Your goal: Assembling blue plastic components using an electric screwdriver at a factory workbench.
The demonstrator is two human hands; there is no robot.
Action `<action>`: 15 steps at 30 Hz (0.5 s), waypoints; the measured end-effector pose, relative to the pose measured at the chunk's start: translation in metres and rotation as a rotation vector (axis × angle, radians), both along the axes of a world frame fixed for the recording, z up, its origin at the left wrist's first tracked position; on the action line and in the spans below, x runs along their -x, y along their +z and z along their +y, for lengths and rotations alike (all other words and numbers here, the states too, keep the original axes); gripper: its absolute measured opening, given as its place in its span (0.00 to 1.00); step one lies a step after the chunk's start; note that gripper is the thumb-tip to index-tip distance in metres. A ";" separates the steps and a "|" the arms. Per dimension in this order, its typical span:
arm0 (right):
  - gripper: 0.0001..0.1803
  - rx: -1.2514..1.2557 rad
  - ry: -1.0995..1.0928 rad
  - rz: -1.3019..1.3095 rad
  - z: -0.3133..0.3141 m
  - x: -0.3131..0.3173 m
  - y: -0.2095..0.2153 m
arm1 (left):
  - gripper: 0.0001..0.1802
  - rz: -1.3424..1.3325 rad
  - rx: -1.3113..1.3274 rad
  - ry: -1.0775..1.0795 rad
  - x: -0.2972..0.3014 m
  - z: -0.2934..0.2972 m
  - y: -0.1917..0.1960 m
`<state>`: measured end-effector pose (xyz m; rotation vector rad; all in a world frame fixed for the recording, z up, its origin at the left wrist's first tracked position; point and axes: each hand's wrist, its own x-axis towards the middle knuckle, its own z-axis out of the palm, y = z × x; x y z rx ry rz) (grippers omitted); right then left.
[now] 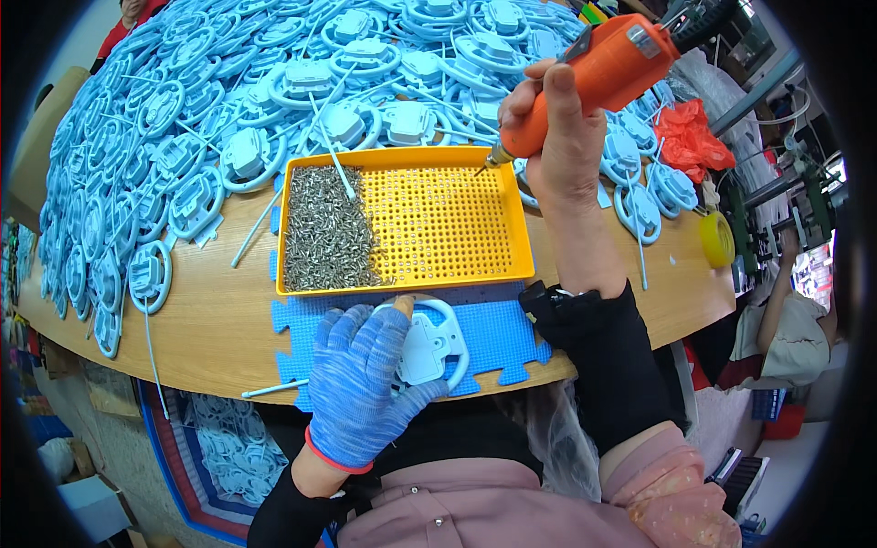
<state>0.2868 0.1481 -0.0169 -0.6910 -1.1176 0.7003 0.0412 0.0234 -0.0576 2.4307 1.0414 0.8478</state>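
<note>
My left hand [356, 384], in a blue knitted glove, presses a light-blue plastic toy steering wheel [427, 352] onto a blue foam mat [505, 333] at the table's near edge. Its fingers wrap the wheel's left side and hide that part. Bare, my right hand [568, 151] grips an orange electric screwdriver [612, 73], pointing down and left. The bit hovers over the far right corner of a yellow tray [526, 265] with rows of small holes. Loose metal screws [324, 233] pile up in the tray's left part, and some sit in holes.
A large heap of similar light-blue wheels [301, 78] with thin stems covers the table's [215, 310] far side and left. To the right are a red plastic bag [692, 137] and a yellow tape roll [716, 239]. More parts fill a bin [196, 511] below left. Other people are at the edges.
</note>
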 end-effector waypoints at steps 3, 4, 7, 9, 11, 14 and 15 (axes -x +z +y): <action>0.25 0.032 -0.016 0.003 0.004 -0.001 -0.004 | 0.45 -0.006 -0.006 0.006 0.001 0.001 0.000; 0.25 0.031 -0.007 0.018 0.006 -0.001 -0.005 | 0.45 -0.004 -0.012 0.012 0.001 0.001 0.001; 0.25 0.036 0.009 0.048 0.009 -0.001 -0.005 | 0.44 -0.007 0.015 0.013 0.002 0.001 0.002; 0.25 0.053 0.013 0.077 0.010 -0.002 -0.007 | 0.44 0.001 0.020 0.016 0.001 0.001 0.001; 0.24 0.054 0.015 0.080 0.012 -0.002 -0.007 | 0.44 0.000 0.018 0.012 0.000 0.003 -0.001; 0.24 0.063 0.022 0.076 0.012 -0.002 -0.009 | 0.44 -0.002 0.012 0.013 0.000 0.002 -0.001; 0.24 0.067 0.023 0.067 0.011 -0.002 -0.008 | 0.43 -0.006 0.006 0.016 0.000 0.001 0.000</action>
